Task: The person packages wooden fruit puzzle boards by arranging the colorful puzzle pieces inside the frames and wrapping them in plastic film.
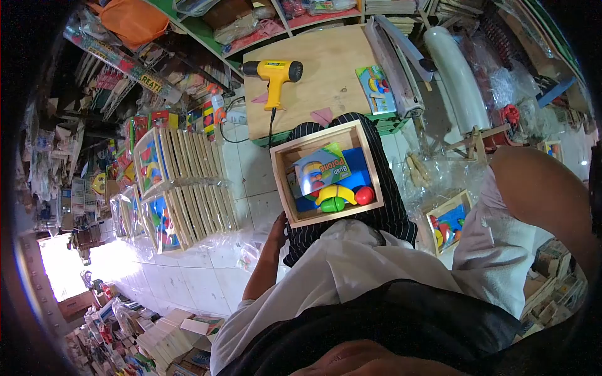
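Note:
On my lap, over dark striped cloth, rests an open wooden box [280, 182]. Inside it lie a printed card [320, 169] reading "Buah Potong", a blue sheet [357, 164], a yellow toy banana [335, 193], a green toy piece [332, 205] and a red toy fruit [364, 195]. My left hand [278, 232] is at the box's lower left corner; its fingers are mostly hidden, so whether they grip the box cannot be made out. My right arm [545, 188] reaches out to the right, with the hand beyond the picture.
A yellow heat gun [274, 81] and another printed card [376, 88] lie on the wooden table [326, 62] ahead. Stacks of wrapped wooden boxes [188, 188] stand on the left. Another filled box [449, 222] and a plastic film roll [458, 78] are on the right.

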`<state>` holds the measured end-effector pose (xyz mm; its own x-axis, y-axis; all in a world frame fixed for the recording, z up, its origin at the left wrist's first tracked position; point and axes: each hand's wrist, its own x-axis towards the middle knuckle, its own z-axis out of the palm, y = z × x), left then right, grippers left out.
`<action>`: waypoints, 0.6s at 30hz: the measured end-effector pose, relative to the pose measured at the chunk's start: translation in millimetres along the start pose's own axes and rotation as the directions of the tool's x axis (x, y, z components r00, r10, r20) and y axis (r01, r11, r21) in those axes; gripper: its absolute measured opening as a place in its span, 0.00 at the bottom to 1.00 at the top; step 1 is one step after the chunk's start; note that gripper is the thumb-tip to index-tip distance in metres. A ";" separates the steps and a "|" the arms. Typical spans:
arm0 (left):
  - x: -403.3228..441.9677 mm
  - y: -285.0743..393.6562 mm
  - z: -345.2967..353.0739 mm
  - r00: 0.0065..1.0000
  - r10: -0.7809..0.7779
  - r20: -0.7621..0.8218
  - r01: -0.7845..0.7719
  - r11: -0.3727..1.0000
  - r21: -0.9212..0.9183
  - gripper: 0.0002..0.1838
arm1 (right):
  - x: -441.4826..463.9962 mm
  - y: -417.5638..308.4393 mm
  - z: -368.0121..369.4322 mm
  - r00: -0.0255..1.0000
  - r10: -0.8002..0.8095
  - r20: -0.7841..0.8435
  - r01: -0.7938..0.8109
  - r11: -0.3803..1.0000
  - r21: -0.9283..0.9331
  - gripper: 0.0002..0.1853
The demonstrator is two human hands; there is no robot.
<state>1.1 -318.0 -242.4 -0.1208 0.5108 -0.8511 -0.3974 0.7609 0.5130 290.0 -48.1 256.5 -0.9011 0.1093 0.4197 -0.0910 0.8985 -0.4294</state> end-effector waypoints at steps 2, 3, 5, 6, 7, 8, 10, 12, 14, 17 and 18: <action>-17.7 9.0 16.5 0.999 0.036 0.038 -0.035 0.999 -0.036 0.37 | -1.5 12.0 -3.5 1.000 0.019 -0.019 -0.019 1.000 0.019 0.10; -10.8 1.2 16.1 0.992 0.038 0.122 -0.020 0.990 -0.143 0.35 | -6.5 21.0 -4.7 0.998 0.046 -0.050 -0.044 0.998 0.034 0.10; 3.9 -20.7 13.5 0.955 0.071 0.287 0.035 0.937 -0.349 0.32 | -12.9 56.7 0.1 0.980 0.160 -0.119 -0.154 0.986 0.059 0.10; 2.2 -24.3 14.2 0.952 0.060 0.300 0.049 0.938 -0.344 0.32 | -16.5 84.9 10.0 0.955 0.255 -0.154 -0.249 0.967 0.058 0.10; -0.4 -27.0 13.3 0.948 0.050 0.313 0.062 0.940 -0.337 0.32 | -22.6 120.1 24.1 0.910 0.368 -0.192 -0.365 0.930 0.050 0.10; -6.7 -26.1 13.3 0.944 0.039 0.326 0.075 0.942 -0.328 0.32 | -31.9 164.5 48.6 0.845 0.486 -0.222 -0.494 0.869 0.022 0.10; -22.0 -15.4 14.1 0.935 0.017 0.354 0.098 0.947 -0.305 0.32 | -56.0 257.6 113.6 0.702 0.669 -0.243 -0.704 0.703 -0.096 0.10; -42.0 0.4 17.2 0.926 -0.010 0.376 0.124 0.952 -0.279 0.32 | -82.9 328.5 186.2 0.587 0.775 -0.232 -0.805 0.530 -0.265 0.10; -80.4 40.8 28.3 0.974 -0.015 0.226 0.008 0.999 0.034 0.33 | -102.2 356.8 238.3 0.536 0.806 -0.252 -0.818 0.420 -0.394 0.10; -80.8 58.9 18.6 0.984 -0.015 0.176 0.009 0.999 0.033 0.35 | -96.5 349.9 235.6 0.340 0.930 -0.137 -0.919 0.298 -0.257 0.10; -75.2 59.1 9.7 0.987 -0.035 0.155 0.030 0.999 0.033 0.36 | -88.1 335.6 218.7 0.325 0.940 -0.105 -0.922 0.289 -0.258 0.10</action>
<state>-4.5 -307.6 -147.0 0.0356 0.5401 -0.8408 -0.3710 0.7884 0.4907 246.1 150.9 -99.5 -0.3335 0.9247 -0.1836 0.9136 0.2690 -0.3049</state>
